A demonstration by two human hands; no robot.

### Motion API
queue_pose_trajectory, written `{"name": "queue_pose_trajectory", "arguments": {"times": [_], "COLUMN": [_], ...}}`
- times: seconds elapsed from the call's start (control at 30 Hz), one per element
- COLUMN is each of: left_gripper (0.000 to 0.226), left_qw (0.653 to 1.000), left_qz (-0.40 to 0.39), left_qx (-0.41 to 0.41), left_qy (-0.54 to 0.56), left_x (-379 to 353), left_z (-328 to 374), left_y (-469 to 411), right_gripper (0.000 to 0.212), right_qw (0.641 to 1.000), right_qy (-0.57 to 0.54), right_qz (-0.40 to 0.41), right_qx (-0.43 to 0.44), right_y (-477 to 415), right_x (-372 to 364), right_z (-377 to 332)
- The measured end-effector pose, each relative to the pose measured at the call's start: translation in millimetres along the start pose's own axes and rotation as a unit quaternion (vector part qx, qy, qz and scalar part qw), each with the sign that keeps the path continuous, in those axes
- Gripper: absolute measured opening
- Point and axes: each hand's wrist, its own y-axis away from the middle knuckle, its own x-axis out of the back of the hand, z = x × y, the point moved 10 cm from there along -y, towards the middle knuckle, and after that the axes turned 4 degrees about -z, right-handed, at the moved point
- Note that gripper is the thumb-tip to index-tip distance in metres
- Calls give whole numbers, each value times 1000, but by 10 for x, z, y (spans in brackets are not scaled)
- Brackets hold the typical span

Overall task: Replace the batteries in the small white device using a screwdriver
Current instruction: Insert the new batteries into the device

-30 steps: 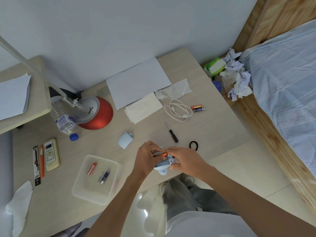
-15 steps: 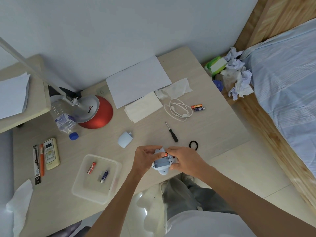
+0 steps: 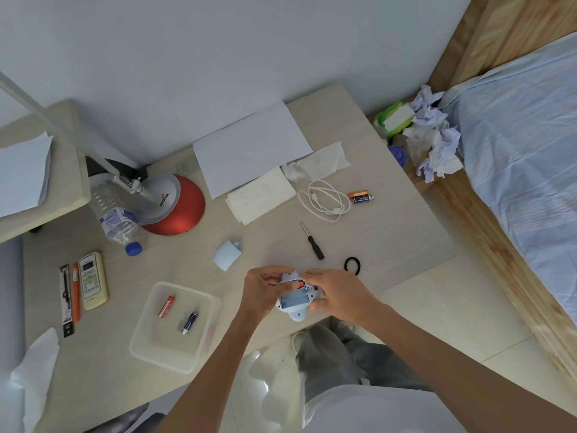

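Device (image 3: 295, 303), compartment open, at near table (image 3: 390, 245) edge: left hand (image 3: 262, 290) and right hand (image 3: 335, 295) fingers grasp it, seating a battery (image 3: 301, 284); next likely fill empty slots, then cover (image 3: 227, 255) and screwdriver (image 3: 312, 242).

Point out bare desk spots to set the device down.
Largest bare patch: right of the screwdriver, between the batteries, black ring and the desk edge. Another lies between the cover, lamp base and screwdriver. Crowded: papers and cable at the back.
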Motion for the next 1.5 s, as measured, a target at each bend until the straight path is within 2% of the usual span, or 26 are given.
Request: {"name": "queue_pose_trajectory", "arguments": {"times": [0.17, 0.27, 0.37, 0.47, 0.57, 0.63, 0.77, 0.83, 1.03, 1.17, 1.33, 1.5], "left_gripper": [60, 45, 39, 37, 36, 35, 18, 16, 27, 10, 18, 26], "left_qw": [997, 983, 971, 953, 938, 917, 848, 832, 844, 872, 927, 946], "left_qz": [-39, -1, 23, 15, -24, -52, -101, -107, -94, -82, -60, -49], "left_qx": [1, -69, -150, -204, -220, -226, -236, -231, -221, -203, -149, -132], "left_qy": [-66, -173, -185, -223, -267, -326, -464, -492, -480, -437, -339, -291], "left_x": [26, 120, 11, -299, -668, -931, -1383, -1497, -1566, -1515, -1330, -1178], "left_z": [258, 847, 1529, 2006, 2262, 2334, 2256, 2180, 2182, 2102, 2039, 2093], "left_y": [-5, -73, -255, -594, -926, -1141, -1462, -1584, -1749, -1857, -1927, -1960], "right_gripper": [49, 51, 44, 40, 39, 40, 46, 47, 47, 49, 51, 50], "right_qw": [1000, 1000, 1000, 1000, 1000, 1000, 1000, 1000, 1000, 1000, 1000, 999], "right_qy": [9, 10, 7, 11, 16, 16, 19, 13, -5, -10, -3, -2], "right_qz": [3, 4, 6, 12, 6, 5, 13, 15, 21, 22, 29, 35], "right_qx": [0, 1, 1, 1, -1, 0, 10, 11, 15, 10, 5, 11], "right_y": [14, 31, 40, 37, 24, 15, 5, 16, 27, 26, 28, 37], "right_x": [27, 33, 33, 47, 52, 66, 67, 67, 95, 63, 68, 80], "right_z": [-13, -11, -19, -17, 1, 4, -15, -15, -20, 1, 16, 5]}}
